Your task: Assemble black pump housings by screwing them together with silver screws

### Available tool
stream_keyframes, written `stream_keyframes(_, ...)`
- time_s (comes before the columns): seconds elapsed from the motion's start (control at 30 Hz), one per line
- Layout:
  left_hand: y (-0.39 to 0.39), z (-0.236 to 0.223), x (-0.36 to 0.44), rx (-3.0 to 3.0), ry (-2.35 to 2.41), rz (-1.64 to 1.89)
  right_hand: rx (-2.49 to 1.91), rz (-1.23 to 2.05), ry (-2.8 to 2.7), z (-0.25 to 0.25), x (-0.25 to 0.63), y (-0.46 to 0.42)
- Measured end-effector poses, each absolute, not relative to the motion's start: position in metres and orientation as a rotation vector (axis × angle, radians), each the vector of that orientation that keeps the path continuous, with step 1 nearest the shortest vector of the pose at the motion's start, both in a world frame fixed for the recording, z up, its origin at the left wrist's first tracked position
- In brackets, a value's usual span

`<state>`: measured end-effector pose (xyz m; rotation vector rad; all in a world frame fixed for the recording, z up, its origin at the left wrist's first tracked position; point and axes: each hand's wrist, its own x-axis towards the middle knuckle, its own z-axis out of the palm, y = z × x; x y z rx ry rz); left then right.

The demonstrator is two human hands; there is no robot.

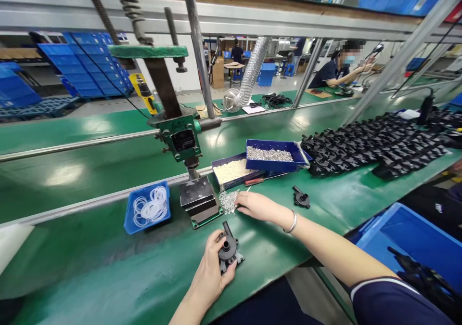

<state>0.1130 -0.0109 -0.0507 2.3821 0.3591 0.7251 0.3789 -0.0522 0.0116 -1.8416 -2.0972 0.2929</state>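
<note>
My left hand (210, 267) is closed round a black plastic pump housing (228, 249) with a short pipe stub, held low over the green bench near its front edge. My right hand (254, 205) reaches to a loose pile of small shiny metal parts (228, 201) on the bench. Its fingers are drawn together at the pile's right side, and whatever is between them is too small to make out. Farther right, a second black housing (301, 198) lies on the bench by itself.
A hand press (198, 195) stands behind the pile. Left of it, a blue tray (129, 221) holds white rings. Blue bins of cream pieces (231, 170) and metal parts (270, 154) sit behind, near a red-handled tool (254, 181). Rows of black housings (361, 144) fill the right.
</note>
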Motion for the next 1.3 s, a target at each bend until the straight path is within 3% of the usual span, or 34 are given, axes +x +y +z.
stream_keyframes(0.3, -0.018, -0.063, 0.119, 2.307, 0.424, 0.834, -2.303, -0.136, -1.512, 0.089, 0.492, -0.079)
stream_keyframes(0.53, -0.016, -0.065, 0.124, 2.278, 0.392, 0.942, -2.608, 0.227, -1.374, 0.091, 0.573, -0.040)
stream_keyframes(0.83, -0.020, -0.063, 0.119, 2.301, 0.442, 0.830, -2.427, 0.304, -1.166, 0.080, 0.576, -0.040)
stream_keyframes(1.0, -0.015, -0.059, 0.115, 2.329, 0.415, 0.753, -2.162, 0.315, -1.014, 0.098, 0.561, -0.048)
stream_keyframes(1.13, -0.011, -0.043, 0.110, 2.366, 0.368, 0.720, -1.921, 0.415, -1.062, 0.105, 0.499, -0.059)
stream_keyframes(1.3, -0.017, -0.004, 0.111, 2.216, 0.527, 0.958, -1.516, 1.002, -1.242, 0.094, 0.377, -0.088)
